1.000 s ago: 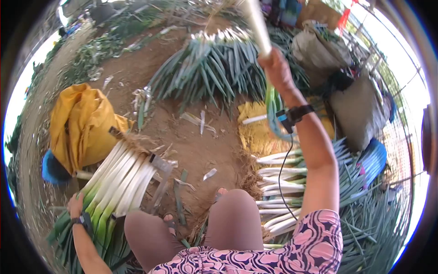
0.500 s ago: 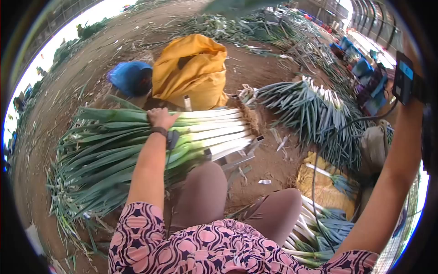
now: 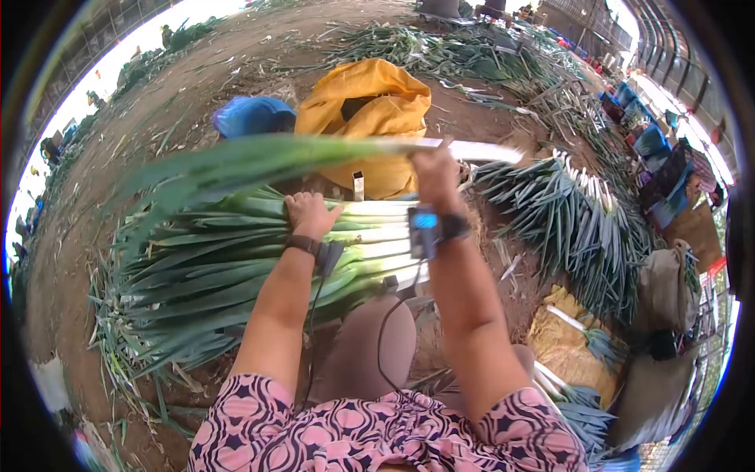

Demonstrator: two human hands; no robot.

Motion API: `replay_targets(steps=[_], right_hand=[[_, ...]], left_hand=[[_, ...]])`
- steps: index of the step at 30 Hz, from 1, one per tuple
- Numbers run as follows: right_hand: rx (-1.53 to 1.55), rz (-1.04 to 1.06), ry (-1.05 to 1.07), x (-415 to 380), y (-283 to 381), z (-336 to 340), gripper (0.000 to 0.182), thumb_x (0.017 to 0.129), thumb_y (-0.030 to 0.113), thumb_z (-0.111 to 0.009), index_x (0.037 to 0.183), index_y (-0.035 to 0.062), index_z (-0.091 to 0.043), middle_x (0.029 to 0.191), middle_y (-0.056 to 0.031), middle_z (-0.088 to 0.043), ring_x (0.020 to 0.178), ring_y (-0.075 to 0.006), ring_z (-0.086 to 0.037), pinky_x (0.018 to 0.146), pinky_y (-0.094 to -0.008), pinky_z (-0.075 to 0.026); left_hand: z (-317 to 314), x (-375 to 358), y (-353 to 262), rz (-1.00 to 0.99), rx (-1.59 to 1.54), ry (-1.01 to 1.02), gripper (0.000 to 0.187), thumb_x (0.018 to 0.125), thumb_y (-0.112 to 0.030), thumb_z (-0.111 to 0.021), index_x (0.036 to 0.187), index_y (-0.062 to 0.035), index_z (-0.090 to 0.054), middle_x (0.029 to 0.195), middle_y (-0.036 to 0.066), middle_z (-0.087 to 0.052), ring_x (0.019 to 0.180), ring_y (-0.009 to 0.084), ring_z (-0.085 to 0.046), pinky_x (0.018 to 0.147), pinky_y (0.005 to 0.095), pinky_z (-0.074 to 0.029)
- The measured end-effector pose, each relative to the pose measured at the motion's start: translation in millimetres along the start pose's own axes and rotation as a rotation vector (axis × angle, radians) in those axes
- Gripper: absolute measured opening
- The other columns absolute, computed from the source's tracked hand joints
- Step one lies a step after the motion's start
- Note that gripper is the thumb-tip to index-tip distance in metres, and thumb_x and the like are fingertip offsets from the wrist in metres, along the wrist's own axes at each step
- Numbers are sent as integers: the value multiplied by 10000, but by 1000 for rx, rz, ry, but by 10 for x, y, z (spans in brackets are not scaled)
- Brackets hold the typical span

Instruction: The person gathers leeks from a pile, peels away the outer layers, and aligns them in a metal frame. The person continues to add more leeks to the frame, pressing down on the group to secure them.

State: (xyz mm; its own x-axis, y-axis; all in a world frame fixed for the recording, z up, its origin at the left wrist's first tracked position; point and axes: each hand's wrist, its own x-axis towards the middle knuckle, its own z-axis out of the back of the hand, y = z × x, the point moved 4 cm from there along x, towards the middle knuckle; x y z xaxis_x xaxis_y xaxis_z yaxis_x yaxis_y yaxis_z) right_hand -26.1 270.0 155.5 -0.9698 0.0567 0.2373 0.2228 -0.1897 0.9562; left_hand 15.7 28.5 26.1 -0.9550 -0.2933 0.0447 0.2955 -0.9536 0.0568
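A leek (image 3: 314, 149) lies crosswise in the air above the pile, its white end to the right and its leaves trailing left, blurred by motion. My right hand (image 3: 436, 175) is closed around its pale shaft near the white end. Below, a thick pile of leeks (image 3: 212, 259) lies with green leaves to the left and white shafts to the right. My left hand (image 3: 311, 216) rests on top of this pile with the thumb apart, near where green turns to white. The right ends of the pile are partly hidden behind my right wrist and forearm.
Behind the pile stand a yellow sack (image 3: 370, 118) and a blue bag (image 3: 253, 118). Another spread of leeks (image 3: 574, 228) lies at the right. Nearer me is a yellow woven sack (image 3: 566, 346) with a leek on it. Leaf scraps (image 3: 409, 47) cover the ground further back.
My right hand has swung in from the far right to above the pile, with a leek in its grip. My left hand stays on the pile. The view has shifted slightly.
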Motion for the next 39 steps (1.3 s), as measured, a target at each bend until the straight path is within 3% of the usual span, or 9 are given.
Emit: replay_targets(steps=[2, 3, 4, 5, 15, 22, 30, 36, 39], right_hand=[[344, -12, 6, 63, -1137, -436, 415, 771, -55, -611, 1154, -11, -456, 1024, -149, -554, 914, -169, -543, 797, -313, -502], [646, -228, 13, 104, -1456, -616, 324, 853, 110, -554, 1143, -8, -473, 1055, -154, -540, 949, -227, -536, 823, -395, -489], [1030, -462, -70, 124, -1769, -794, 344, 934, 276, -496, 1133, -5, -490, 1085, -159, -527, 983, -285, -529, 850, -478, -477], [1338, -675, -227, 129, -2070, -966, 461, 1016, 441, -439, 1123, -2, -507, 1116, -163, -513, 1017, -343, -523, 877, -560, -465], [1363, -1007, -193, 85, -2107, -1463, 427, 1045, 343, -385, 1229, -42, -406, 1174, -193, -506, 1007, -348, -584, 874, -612, -521], [1288, -831, 249, 70, -1988, -1253, 431, 1052, 258, -348, 1287, -104, -354, 1276, -246, -457, 1124, -406, -562, 964, -565, -520], [976, -803, 258, 87, -2078, -1049, 403, 1012, 214, -462, 1258, -102, -412, 1281, -261, -501, 1160, -399, -536, 980, -508, -515], [-393, -743, 448, 204, -1575, -724, 427, 955, 329, -518, 1185, -26, -575, 1143, -196, -617, 1021, -293, -653, 714, -337, -551], [-1151, -122, 561, 349, -1566, -963, 352, 974, 307, -500, 1146, 24, -618, 1082, -152, -645, 991, -304, -660, 748, -367, -537]], left_hand=[[32, -24, 2, -10, -10, -22, 691, 816, -672, -559, 1148, -73, -650, 1204, 164, -615, 1153, 297, -531, 996, 460, -337], [24, -5, 22, -33, -174, 174, 730, 792, -660, -604, 1205, -57, -616, 1274, 182, -579, 1186, 308, -530, 991, 447, -385], [-186, 41, 64, -58, -141, -260, 778, 782, -644, -632, 1284, -54, -561, 1356, 195, -523, 1230, 328, -515, 1001, 445, -417], [-251, 76, 83, -20, -143, -200, 816, 783, -641, -627, 1335, -52, -514, 1397, 198, -481, 1281, 334, -464, 1059, 448, -354], [38, 23, -23, 91, -77, 122, 892, 803, -684, -564, 1431, -67, -419, 1477, 189, -403, 1393, 323, -338, 1153, 451, -227], [-42, 26, -6, 56, -65, 83, 849, 829, -669, -545, 1428, -79, -431, 1482, 181, -402, 1384, 322, -357, 1131, 459, -270], [-85, 14, 6, 14, -43, 85, 842, 871, -691, -460, 1436, -68, -424, 1480, 183, -411, 1369, 330, -387, 1133, 462, -283], [-80, 9, 19, 11, -154, -55, 818, 801, -642, -588, 1397, -95, -468, 1444, 166, -457, 1356, 319, -397, 1133, 449, -271], [-211, 24, 35, 7, -149, -115, 793, 821, -613, -584, 1405, -93, -454, 1456, 165, -438, 1371, 320, -370, 1144, 462, -239]])
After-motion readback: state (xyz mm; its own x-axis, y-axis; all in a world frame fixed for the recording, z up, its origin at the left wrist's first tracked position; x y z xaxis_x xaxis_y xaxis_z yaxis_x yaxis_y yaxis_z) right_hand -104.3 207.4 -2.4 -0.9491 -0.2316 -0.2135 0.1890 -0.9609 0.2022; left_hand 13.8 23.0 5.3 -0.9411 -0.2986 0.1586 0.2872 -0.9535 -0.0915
